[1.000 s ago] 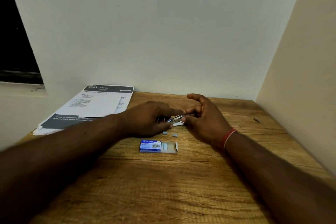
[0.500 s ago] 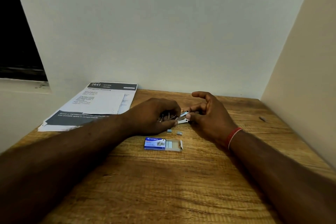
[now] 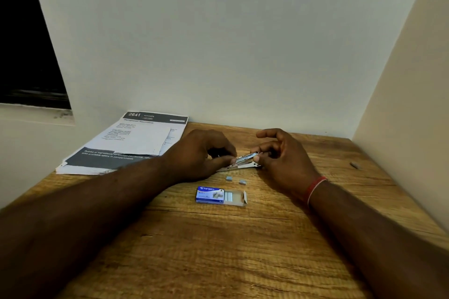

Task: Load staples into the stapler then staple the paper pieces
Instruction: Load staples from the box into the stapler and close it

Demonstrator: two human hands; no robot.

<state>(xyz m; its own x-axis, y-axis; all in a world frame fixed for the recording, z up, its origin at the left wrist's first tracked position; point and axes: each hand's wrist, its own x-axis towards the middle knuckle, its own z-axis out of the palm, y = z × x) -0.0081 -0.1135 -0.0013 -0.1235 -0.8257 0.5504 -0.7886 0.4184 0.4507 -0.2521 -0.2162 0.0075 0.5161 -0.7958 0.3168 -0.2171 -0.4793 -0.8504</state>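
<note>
Wooden worktop [image 3: 218, 250], set in a corner between two pale walls.

Surroundings: stack of printed paper sheets [image 3: 136, 143] at far left, one corner partly covered by the left forearm. Blue staple box [image 3: 220, 195], tray slid out to the right, staple strips visible inside; lies nearest the viewer, just in front of both hands. Two short loose staple pieces [image 3: 235, 180] between box and hands. Small dark item [image 3: 353, 165] far right, too small to identify.

Stapler [image 3: 244, 161]: metal, small, centre of worktop between the hands. Long axis runs left to right; upper arm hinged open, rising toward the right, base flat on the wood.

Left hand [image 3: 201, 153]: fingers curled closed on the stapler's left end.

Right hand [image 3: 284, 153]: thumb and fingers pinched on the raised right end; index finger lifted free. Red band on wrist.
</note>
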